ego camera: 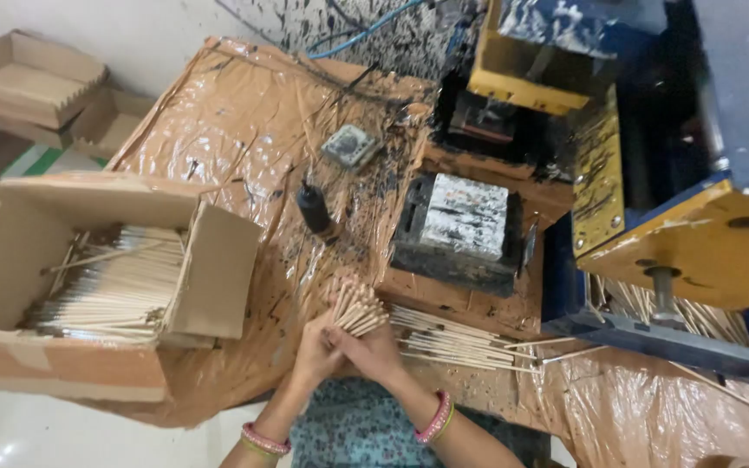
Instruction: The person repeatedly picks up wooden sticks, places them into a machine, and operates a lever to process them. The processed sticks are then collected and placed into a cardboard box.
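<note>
Nearest the person, the left hand [315, 351] and right hand [374, 351] are closed together around a bundle of thin sticks [357, 308], its ends fanning upward just above the fingers. More loose sticks [457, 342] lie on the bench [244, 130] just right of the hands. Farther left an open cardboard box [88, 277] holds stacked sticks, and behind stands a yellow and blue machine [643, 173].

You have two bare hands, your left hand [315, 351] and your right hand [374, 351]. Your arms have no sleeves on them. On your left wrist you wear a pink bangle [265, 440] with a thin green and gold one beside it. On your right wrist you wear a pink bangle with a yellow one [435, 418]. Your clothes [353, 433] are blue-green with a small pattern
</note>
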